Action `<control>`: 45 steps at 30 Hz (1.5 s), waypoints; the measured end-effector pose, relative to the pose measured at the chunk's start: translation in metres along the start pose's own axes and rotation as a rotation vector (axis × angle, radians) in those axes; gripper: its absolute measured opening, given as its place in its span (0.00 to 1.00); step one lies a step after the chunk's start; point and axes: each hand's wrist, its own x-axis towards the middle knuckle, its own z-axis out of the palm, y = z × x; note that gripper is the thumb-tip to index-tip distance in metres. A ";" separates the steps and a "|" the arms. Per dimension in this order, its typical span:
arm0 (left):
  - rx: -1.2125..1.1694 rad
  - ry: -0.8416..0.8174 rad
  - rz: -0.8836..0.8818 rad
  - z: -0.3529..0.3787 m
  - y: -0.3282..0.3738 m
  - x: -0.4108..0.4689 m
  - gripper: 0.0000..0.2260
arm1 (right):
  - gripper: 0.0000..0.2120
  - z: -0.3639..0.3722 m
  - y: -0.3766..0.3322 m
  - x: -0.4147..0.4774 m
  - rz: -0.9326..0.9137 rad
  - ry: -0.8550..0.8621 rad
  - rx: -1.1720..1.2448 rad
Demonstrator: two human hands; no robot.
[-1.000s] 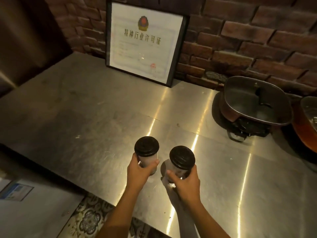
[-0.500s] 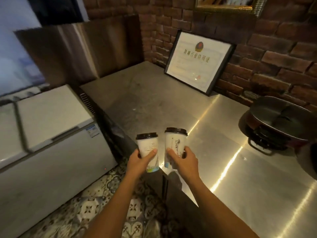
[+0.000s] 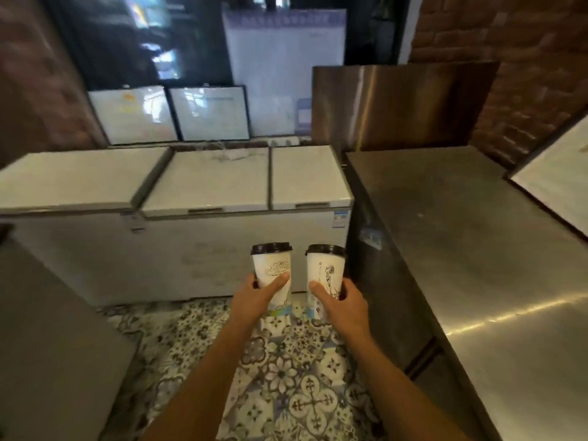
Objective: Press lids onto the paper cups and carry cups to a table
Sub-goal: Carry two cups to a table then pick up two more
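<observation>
Upright, each hand [image 3: 254, 296] grips one lidded cup [image 3: 273, 268]

Both bare forearms reach forward side by side. The left hand [image 3: 254, 299] and right hand [image 3: 342, 305] are each curled in a grip, thumbs pointing inward.

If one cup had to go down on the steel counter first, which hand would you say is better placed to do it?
Probably the right hand: its cup hangs next to the steel counter on that side, while the left hand is farther from it.
</observation>
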 end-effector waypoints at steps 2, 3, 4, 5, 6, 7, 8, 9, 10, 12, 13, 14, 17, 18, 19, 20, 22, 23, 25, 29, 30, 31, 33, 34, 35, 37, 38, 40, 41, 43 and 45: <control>-0.036 0.077 0.025 -0.058 -0.005 -0.013 0.27 | 0.20 0.052 -0.012 -0.011 -0.024 -0.085 -0.017; -0.050 0.121 0.035 -0.087 -0.006 -0.022 0.26 | 0.20 0.080 -0.018 -0.018 -0.040 -0.120 -0.021; -0.067 0.162 0.043 -0.113 -0.008 -0.031 0.26 | 0.21 0.104 -0.024 -0.026 -0.055 -0.148 -0.028; -0.090 0.215 0.053 -0.144 -0.011 -0.042 0.27 | 0.21 0.134 -0.032 -0.037 -0.071 -0.187 -0.042; -0.111 0.264 0.057 -0.175 -0.014 -0.052 0.28 | 0.21 0.162 -0.040 -0.048 -0.086 -0.223 -0.056; -0.126 0.313 0.050 -0.206 -0.017 -0.063 0.29 | 0.21 0.192 -0.047 -0.062 -0.104 -0.260 -0.067; -0.131 0.358 0.040 -0.238 -0.021 -0.074 0.28 | 0.21 0.223 -0.055 -0.075 -0.119 -0.294 -0.072; -0.128 0.395 0.035 -0.265 -0.024 -0.083 0.27 | 0.21 0.247 -0.063 -0.087 -0.132 -0.322 -0.076; -0.124 0.437 0.037 -0.298 -0.029 -0.095 0.26 | 0.21 0.278 -0.073 -0.105 -0.152 -0.362 -0.079; -0.117 0.515 0.038 -0.364 -0.039 -0.120 0.25 | 0.21 0.335 -0.093 -0.141 -0.187 -0.438 -0.081; -0.105 0.554 0.030 -0.395 -0.043 -0.131 0.24 | 0.21 0.363 -0.102 -0.158 -0.198 -0.471 -0.069; -0.094 0.584 0.020 -0.423 -0.046 -0.141 0.24 | 0.20 0.385 -0.110 -0.173 -0.209 -0.497 -0.056; -0.097 0.687 0.029 -0.519 -0.058 -0.172 0.25 | 0.21 0.465 -0.140 -0.225 -0.251 -0.571 -0.040; -0.094 0.722 0.036 -0.548 -0.060 -0.184 0.25 | 0.23 0.490 -0.149 -0.242 -0.261 -0.589 -0.035; -0.088 0.751 0.044 -0.571 -0.061 -0.193 0.25 | 0.26 0.510 -0.158 -0.255 -0.268 -0.602 -0.034; -0.082 0.791 0.054 -0.599 -0.066 -0.207 0.24 | 0.28 0.535 -0.166 -0.272 -0.282 -0.633 -0.037; -0.089 0.849 0.074 -0.649 -0.079 -0.232 0.24 | 0.30 0.581 -0.177 -0.306 -0.312 -0.697 -0.046; -0.108 0.880 0.077 -0.672 -0.087 -0.245 0.25 | 0.30 0.604 -0.182 -0.323 -0.326 -0.729 -0.048; -0.148 0.958 0.065 -0.712 -0.102 -0.267 0.28 | 0.30 0.645 -0.191 -0.355 -0.358 -0.801 -0.059; -0.188 1.121 0.021 -0.784 -0.130 -0.308 0.34 | 0.29 0.724 -0.201 -0.414 -0.405 -0.940 -0.094; -0.205 1.160 0.009 -0.802 -0.137 -0.316 0.36 | 0.28 0.745 -0.202 -0.427 -0.404 -0.986 -0.099; -0.219 1.195 -0.001 -0.819 -0.143 -0.323 0.37 | 0.28 0.765 -0.203 -0.437 -0.405 -1.028 -0.110; -0.225 1.255 -0.019 -0.850 -0.153 -0.333 0.39 | 0.28 0.806 -0.206 -0.455 -0.428 -1.091 -0.121; -0.216 1.273 -0.028 -0.864 -0.157 -0.336 0.38 | 0.29 0.824 -0.208 -0.461 -0.442 -1.105 -0.121; -0.205 1.299 -0.036 -0.879 -0.161 -0.337 0.36 | 0.30 0.846 -0.211 -0.467 -0.460 -1.120 -0.126; -0.158 1.359 -0.050 -0.910 -0.166 -0.335 0.31 | 0.31 0.890 -0.217 -0.474 -0.499 -1.143 -0.137; -0.129 1.388 -0.053 -0.927 -0.168 -0.333 0.29 | 0.31 0.913 -0.221 -0.476 -0.517 -1.156 -0.138; -0.092 1.428 -0.068 -0.958 -0.168 -0.323 0.27 | 0.32 0.955 -0.230 -0.478 -0.556 -1.188 -0.149; -0.083 1.445 -0.079 -0.975 -0.168 -0.316 0.27 | 0.33 0.977 -0.234 -0.478 -0.572 -1.211 -0.159; -0.068 1.479 -0.090 -1.013 -0.167 -0.297 0.27 | 0.33 1.024 -0.243 -0.477 -0.602 -1.269 -0.182; -0.042 1.508 -0.096 -1.048 -0.167 -0.277 0.29 | 0.35 1.067 -0.253 -0.478 -0.645 -1.307 -0.186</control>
